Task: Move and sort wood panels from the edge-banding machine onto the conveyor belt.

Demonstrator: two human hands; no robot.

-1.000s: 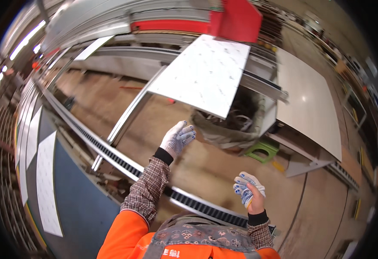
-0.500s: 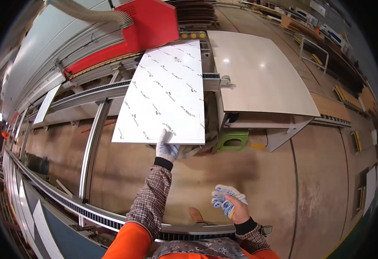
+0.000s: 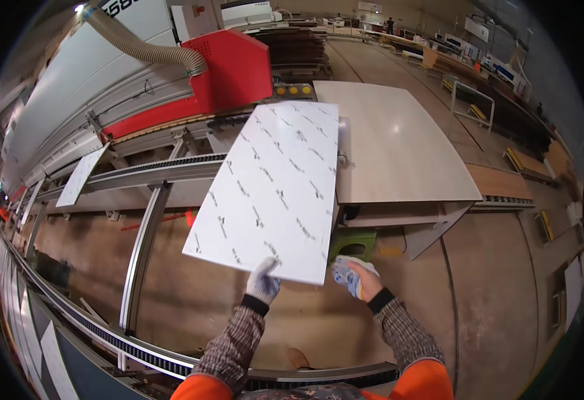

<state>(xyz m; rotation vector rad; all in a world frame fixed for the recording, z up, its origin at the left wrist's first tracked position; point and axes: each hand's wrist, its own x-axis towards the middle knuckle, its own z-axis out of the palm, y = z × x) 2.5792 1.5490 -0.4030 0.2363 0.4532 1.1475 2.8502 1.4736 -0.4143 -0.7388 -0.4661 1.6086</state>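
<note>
A large white panel [image 3: 265, 193] with small repeated dark printing slants across the middle, its far part beside the machine's red housing. My left hand [image 3: 263, 283], in a white and blue work glove, grips its near edge, thumb on top and fingers underneath. Just right of the panel's near right corner is my right hand [image 3: 366, 283], its bare thumb closed over a bunched white and blue work glove [image 3: 347, 277]. The fingers of that hand are mostly hidden by the glove. A narrow gap shows between it and the panel's edge.
A pale wooden table [image 3: 405, 147] stands right of the panel, a green stool [image 3: 358, 243] under its near edge. Left, metal rails [image 3: 142, 257] run from the machine with the red housing [image 3: 238, 73]. A rail [image 3: 345, 375] crosses right in front of me.
The white panel has come nearer to me and slid right, toward the pale table, with my left hand on its edge. My right hand has moved forward to beside its corner. The view has tilted up.
</note>
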